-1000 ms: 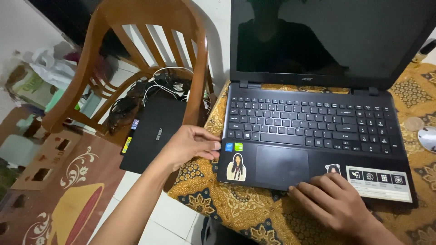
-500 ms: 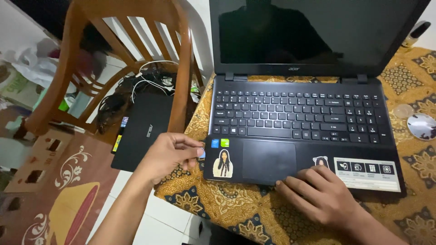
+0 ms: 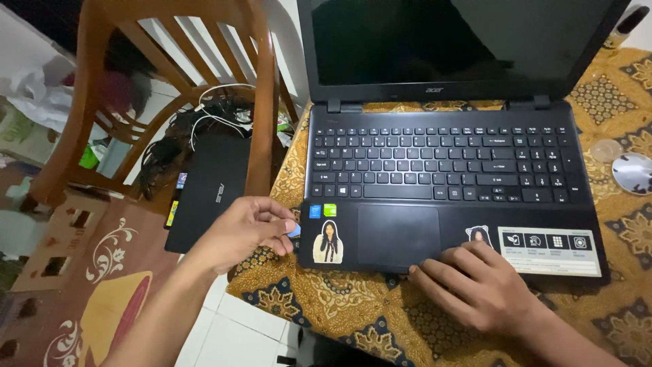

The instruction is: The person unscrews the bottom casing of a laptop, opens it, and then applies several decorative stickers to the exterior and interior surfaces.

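Laptop on table; chair left; second laptop on floor beneath.

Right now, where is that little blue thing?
The small blue object is pinched in the left hand, at the laptop's left front edge, beside the figure sticker.

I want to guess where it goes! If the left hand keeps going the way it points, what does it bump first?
Probably the left side edge of the black laptop; the left hand with its small blue thing is almost there.

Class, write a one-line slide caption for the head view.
Left hand holds a small blue object at the open laptop's left edge; right hand rests on its front.
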